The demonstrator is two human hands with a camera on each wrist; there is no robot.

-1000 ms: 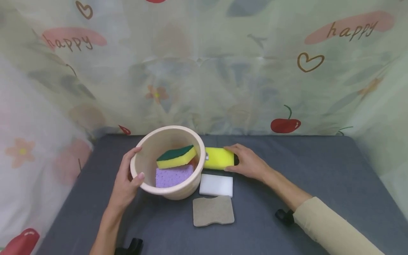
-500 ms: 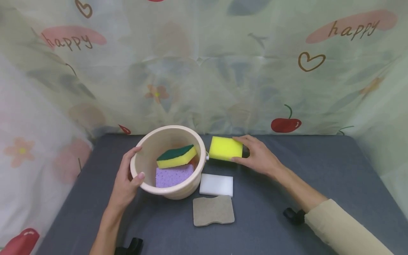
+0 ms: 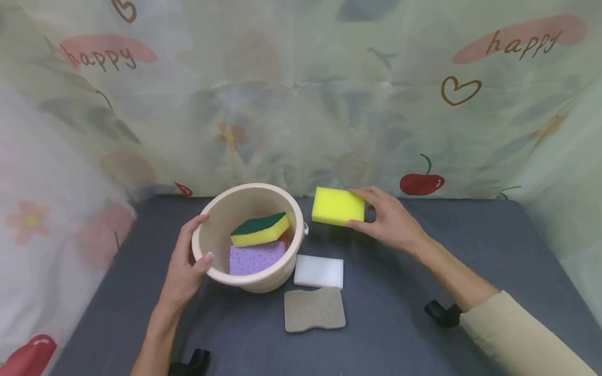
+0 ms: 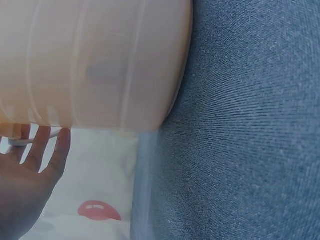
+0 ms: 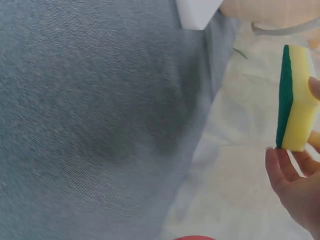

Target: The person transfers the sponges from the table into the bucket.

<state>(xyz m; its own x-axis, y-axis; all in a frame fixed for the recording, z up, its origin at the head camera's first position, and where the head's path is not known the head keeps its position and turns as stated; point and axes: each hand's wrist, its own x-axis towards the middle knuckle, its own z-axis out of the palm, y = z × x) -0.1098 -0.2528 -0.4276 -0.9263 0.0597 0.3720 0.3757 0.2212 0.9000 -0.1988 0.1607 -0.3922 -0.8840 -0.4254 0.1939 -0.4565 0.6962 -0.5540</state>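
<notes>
Cream bucket [image 3: 271, 280]: occupied by a tilted sponge [image 3: 261, 231] and a purple sponge [image 3: 256, 259]; gripped by the left hand [image 3: 185, 263]. Yellow sponge [image 3: 336, 206]: pinched by the right hand [image 3: 390, 219] above the counter [image 3: 385, 318], near the bucket.

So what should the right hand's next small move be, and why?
Probably shift the held sponge left, over the bucket: the right hand holds it up nearby, the left hand grips the bucket, and a purple sponge lies inside.
</notes>
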